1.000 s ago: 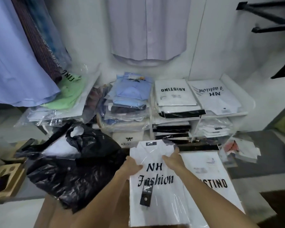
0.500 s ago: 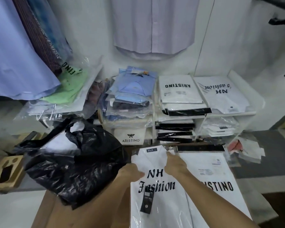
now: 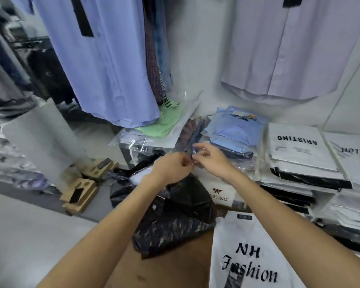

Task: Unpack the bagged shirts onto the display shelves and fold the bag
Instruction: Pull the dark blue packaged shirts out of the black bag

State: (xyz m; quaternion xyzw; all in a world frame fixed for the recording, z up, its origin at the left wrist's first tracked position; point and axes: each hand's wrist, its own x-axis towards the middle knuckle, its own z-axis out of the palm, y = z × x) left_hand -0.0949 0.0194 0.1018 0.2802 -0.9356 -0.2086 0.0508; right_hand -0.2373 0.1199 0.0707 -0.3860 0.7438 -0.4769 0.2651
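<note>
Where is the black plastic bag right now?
In the head view the black plastic bag lies crumpled low in the centre, under the left hand, just left of the white NH Fashion shirt pack and in front of the shelves.

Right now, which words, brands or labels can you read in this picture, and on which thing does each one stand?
"NH Fashion": white shirt packet lying nearest.
"ARISTINO", upside down: white packet topping the shelf stack.
"ARISTINO" (first letter hidden by the right hand's arm) under a winged logo: white box under the shelf.
"NH ...shion", upside down, cut off: packet at far right.
"...INO", partly hidden: green shirt's bag.
Small printed labels on the packets: too blurred.
</note>
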